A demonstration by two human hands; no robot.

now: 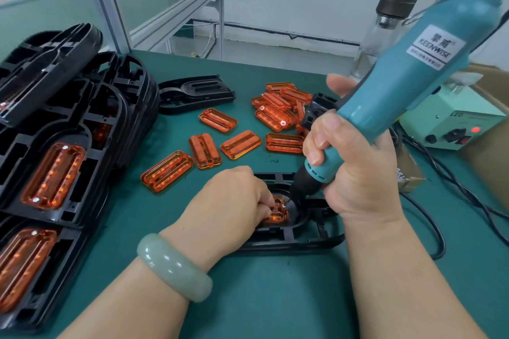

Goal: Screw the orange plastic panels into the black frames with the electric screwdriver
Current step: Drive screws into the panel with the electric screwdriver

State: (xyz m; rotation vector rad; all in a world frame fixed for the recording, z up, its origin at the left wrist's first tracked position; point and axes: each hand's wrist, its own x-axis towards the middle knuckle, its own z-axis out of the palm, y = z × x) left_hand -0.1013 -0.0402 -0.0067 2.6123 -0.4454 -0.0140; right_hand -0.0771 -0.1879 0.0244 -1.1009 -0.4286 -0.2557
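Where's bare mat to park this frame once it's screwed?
Best: the green mat nearest you, on the near side of the frame in work. A narrower strip runs between the stacked frames and the loose orange panels. Crowded: centre with panels, right side with cables and the power box.

One wide-angle camera, worn on the head, is looking forward and down from close above the fingers point(319, 143), taking in the flat dark green worktop point(261, 297) ahead of them and to both sides.
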